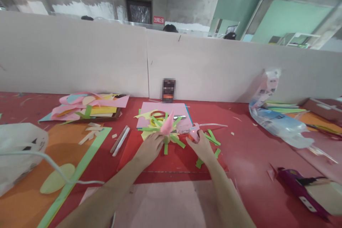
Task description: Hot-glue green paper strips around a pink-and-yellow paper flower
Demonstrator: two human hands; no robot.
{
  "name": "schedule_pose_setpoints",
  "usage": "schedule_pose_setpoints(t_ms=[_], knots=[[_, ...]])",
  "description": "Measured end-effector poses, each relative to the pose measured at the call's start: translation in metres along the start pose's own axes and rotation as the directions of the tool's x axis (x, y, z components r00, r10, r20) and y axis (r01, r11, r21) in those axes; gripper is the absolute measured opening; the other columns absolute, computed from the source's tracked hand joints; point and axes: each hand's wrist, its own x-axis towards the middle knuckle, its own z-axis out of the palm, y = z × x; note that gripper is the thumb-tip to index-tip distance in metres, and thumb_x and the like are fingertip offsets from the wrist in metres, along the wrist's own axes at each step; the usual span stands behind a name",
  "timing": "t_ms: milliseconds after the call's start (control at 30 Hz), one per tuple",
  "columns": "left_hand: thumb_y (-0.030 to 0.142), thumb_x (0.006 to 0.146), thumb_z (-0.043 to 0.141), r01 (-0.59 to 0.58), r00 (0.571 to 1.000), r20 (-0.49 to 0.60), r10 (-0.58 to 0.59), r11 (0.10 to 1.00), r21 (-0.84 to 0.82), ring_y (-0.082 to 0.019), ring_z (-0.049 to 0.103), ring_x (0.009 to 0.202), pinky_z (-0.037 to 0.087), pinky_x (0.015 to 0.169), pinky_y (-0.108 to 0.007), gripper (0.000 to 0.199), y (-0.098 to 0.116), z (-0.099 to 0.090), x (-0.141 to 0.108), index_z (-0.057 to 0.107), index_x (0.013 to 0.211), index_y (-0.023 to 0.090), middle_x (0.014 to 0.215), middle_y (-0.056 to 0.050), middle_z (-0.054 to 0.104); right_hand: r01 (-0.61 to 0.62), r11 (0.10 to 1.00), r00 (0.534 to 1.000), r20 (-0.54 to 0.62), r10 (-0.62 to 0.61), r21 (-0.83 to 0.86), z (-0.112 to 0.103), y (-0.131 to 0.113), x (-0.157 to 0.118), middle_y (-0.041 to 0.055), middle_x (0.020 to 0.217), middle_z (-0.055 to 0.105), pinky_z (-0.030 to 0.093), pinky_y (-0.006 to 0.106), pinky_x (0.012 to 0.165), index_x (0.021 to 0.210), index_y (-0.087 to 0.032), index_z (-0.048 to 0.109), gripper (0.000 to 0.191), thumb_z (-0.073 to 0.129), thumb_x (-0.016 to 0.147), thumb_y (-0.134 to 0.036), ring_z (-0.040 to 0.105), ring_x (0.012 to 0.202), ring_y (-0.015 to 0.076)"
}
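Observation:
Near the middle of the red table, my left hand [151,146] has its fingers closed at the lower left of a paper flower. This flower has a pink paper cone [167,124] pointing up from pale yellow petals, with green paper strips [179,141] spread around it. My right hand [203,148] is wrapped round a pale pink hot glue gun [196,128] with a small red light. Its nozzle points left towards the flower, and a clear glue stick [213,125] sticks out behind. Scissors with red handles [157,114] lie behind the flower on pink paper [149,108].
Coloured paper scraps [88,108] fill a tray at back left. Two pens [121,140] lie left of a red sheet [171,162]. A clear plastic bag [283,126] and a purple device [301,190] sit right. A white cable [57,167] crosses the left side. A white partition [213,67] stands behind.

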Motion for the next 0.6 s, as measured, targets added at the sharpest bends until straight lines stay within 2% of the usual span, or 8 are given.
schedule_pose_setpoints(t_ms=[233, 467, 600], knots=[[0.007, 0.083, 0.038, 0.085, 0.994, -0.077, -0.083, 0.996, 0.022, -0.018, 0.048, 0.103, 0.038, 0.091, -0.035, 0.029, -0.0057, -0.0029, -0.0012, 0.055, 0.103, 0.02, 0.107, -0.004, 0.055, -0.041, 0.997, 0.997, -0.07, 0.045, 0.059, 0.0001, -0.0034, -0.0007, -0.0018, 0.066, 0.049, 0.033, 0.025, 0.052, 0.082, -0.02, 0.046, 0.035, 0.052, 0.067, -0.052, 0.043, 0.057, 0.0131], [0.008, 0.082, 0.041, 0.056, 0.995, -0.09, -0.052, 0.998, 0.04, -0.019, 0.049, 0.102, 0.039, 0.091, -0.035, 0.028, -0.0076, -0.003, -0.003, 0.056, 0.101, 0.021, 0.105, -0.003, 0.056, -0.078, 0.987, 0.987, -0.129, 0.096, 0.14, 0.0049, -0.0056, -0.0017, 0.0014, 0.078, 0.055, 0.036, 0.026, 0.057, 0.083, -0.02, 0.047, 0.039, 0.053, 0.066, -0.055, 0.047, 0.064, 0.0148], [0.009, 0.084, 0.04, 0.04, 0.994, -0.1, -0.034, 0.998, 0.053, -0.018, 0.049, 0.102, 0.039, 0.091, -0.035, 0.026, -0.0104, 0.0005, -0.0038, 0.056, 0.1, 0.021, 0.104, -0.003, 0.056, -0.075, 0.985, 0.985, -0.141, 0.097, 0.154, 0.0057, -0.0054, -0.0018, 0.0002, 0.073, 0.053, 0.036, 0.026, 0.056, 0.08, -0.021, 0.046, 0.038, 0.053, 0.066, -0.055, 0.045, 0.06, 0.0141]])
